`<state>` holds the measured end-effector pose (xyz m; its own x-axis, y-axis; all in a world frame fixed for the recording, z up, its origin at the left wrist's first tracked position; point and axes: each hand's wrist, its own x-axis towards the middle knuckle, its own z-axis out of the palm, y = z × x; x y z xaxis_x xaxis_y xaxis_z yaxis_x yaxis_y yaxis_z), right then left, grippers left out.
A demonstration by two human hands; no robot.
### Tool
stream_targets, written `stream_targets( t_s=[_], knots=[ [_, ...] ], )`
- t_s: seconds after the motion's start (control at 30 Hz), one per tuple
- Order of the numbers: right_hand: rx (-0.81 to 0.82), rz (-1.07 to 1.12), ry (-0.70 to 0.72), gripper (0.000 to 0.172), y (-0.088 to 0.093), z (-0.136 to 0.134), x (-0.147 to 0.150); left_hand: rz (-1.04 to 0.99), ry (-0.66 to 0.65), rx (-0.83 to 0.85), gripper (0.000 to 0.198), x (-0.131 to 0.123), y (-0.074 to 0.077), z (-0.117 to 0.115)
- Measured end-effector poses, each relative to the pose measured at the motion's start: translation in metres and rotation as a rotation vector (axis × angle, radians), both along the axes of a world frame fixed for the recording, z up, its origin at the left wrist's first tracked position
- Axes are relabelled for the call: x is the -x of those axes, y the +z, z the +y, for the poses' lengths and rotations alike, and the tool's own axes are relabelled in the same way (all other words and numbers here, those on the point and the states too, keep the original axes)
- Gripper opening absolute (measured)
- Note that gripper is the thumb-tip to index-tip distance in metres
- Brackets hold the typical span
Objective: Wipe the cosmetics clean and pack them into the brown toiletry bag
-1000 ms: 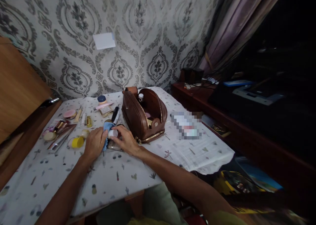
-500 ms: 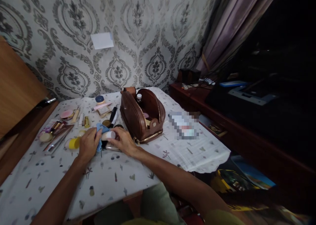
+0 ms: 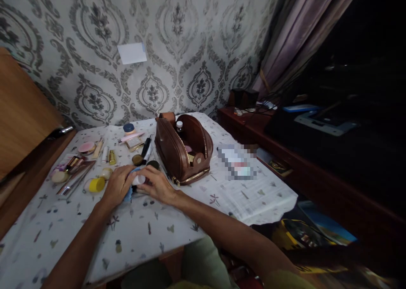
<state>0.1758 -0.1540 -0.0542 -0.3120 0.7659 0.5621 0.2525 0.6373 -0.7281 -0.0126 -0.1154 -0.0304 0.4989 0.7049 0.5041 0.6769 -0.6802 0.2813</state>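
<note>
My left hand [image 3: 116, 184] is closed around a blue cloth [image 3: 128, 194], which it presses against a small white cylindrical container [image 3: 138, 179]. The fingers of my right hand [image 3: 161, 186] grip the same container from the right. Both hands hide most of it, so its kind does not show. Just right of them stands an open brown leather toiletry bag [image 3: 169, 149], with a white-capped bottle [image 3: 179, 126] inside. A dark round lid [image 3: 153, 164] lies between my right hand and the bag. Left of my left hand is a yellow-capped container [image 3: 97, 184].
Makeup items lie on the left, among them a pink compact [image 3: 86, 147], a gold tube [image 3: 112, 157] and a blue-lidded jar [image 3: 128, 129]. A blurred-out flat object [image 3: 237, 162] is right of the bag. A patterned cloth [image 3: 149, 227] covers the table.
My left hand has shifted right and closed further over the cloth and container. Less of both shows now, and the hands are closer together. The dark round lid shows more.
</note>
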Motion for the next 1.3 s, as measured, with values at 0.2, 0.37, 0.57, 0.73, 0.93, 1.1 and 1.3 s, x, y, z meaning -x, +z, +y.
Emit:
stream_targets(
  t_s=[0.2,0.37,0.57,0.73,0.93,1.1,1.3],
  knots=[
    [0.076,0.012,-0.040,0.049,0.002,-0.003,0.004,-0.063,0.035,-0.060,0.036,0.003,-0.005,-0.006],
    [0.079,-0.102,-0.120,0.044,0.008,-0.006,0.003,-0.109,0.034,-0.146,0.031,-0.005,-0.004,-0.016],
    [0.059,0.053,-0.054,0.047,0.008,-0.007,0.002,-0.179,0.064,-0.102,0.035,-0.003,-0.002,-0.010],
    [0.032,0.112,-0.019,0.050,0.013,-0.007,-0.004,-0.213,0.113,-0.015,0.040,0.003,0.005,-0.007],
    [0.167,0.299,0.061,0.053,0.022,-0.005,-0.006,-0.306,0.213,0.161,0.048,0.005,0.007,-0.007],
    [0.390,0.514,0.094,0.065,0.017,-0.002,0.006,-0.544,0.326,0.209,0.055,-0.008,0.009,-0.018],
    [0.372,0.429,0.093,0.056,0.021,-0.008,0.009,-0.630,0.275,0.245,0.059,-0.026,0.012,-0.029]
  ],
)
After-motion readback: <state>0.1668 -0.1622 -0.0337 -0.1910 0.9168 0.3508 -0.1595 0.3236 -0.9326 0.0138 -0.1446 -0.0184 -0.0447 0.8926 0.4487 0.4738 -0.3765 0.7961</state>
